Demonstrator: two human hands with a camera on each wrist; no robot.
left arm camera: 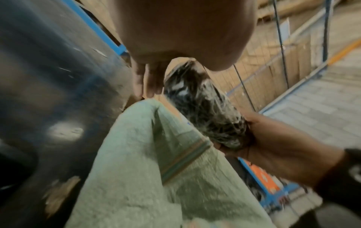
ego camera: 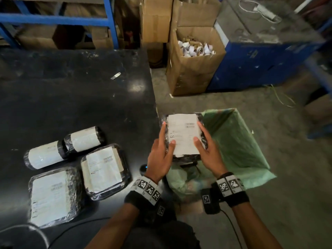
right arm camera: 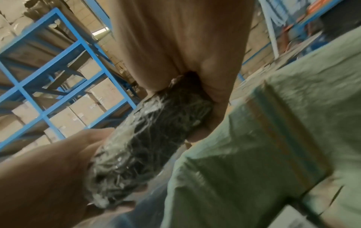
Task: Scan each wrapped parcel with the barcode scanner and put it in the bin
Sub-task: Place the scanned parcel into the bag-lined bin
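A flat parcel [ego camera: 182, 135] in black plastic wrap with a white label facing up hangs over the near-left corner of the green-lined bin [ego camera: 237, 141]. My left hand [ego camera: 160, 153] grips its left side and my right hand [ego camera: 208, 151] grips its right side, thumbs on the label. The left wrist view shows the parcel's [left arm camera: 205, 108] crinkled underside above the green liner [left arm camera: 152, 154]. In the right wrist view the parcel [right arm camera: 152, 138] lies between both palms. A small dark scanner [ego camera: 143, 168] with a blue light sits at the table edge, partly hidden behind my left wrist.
On the black table [ego camera: 80, 87] lie two roll-shaped parcels [ego camera: 45, 155] [ego camera: 84, 139] and two flat ones [ego camera: 104, 169] [ego camera: 52, 194]. Behind the bin stand a cardboard box of paper scraps [ego camera: 195, 60] and a blue cabinet [ego camera: 260, 63]. Blue racking [ego camera: 53, 18] lines the back.
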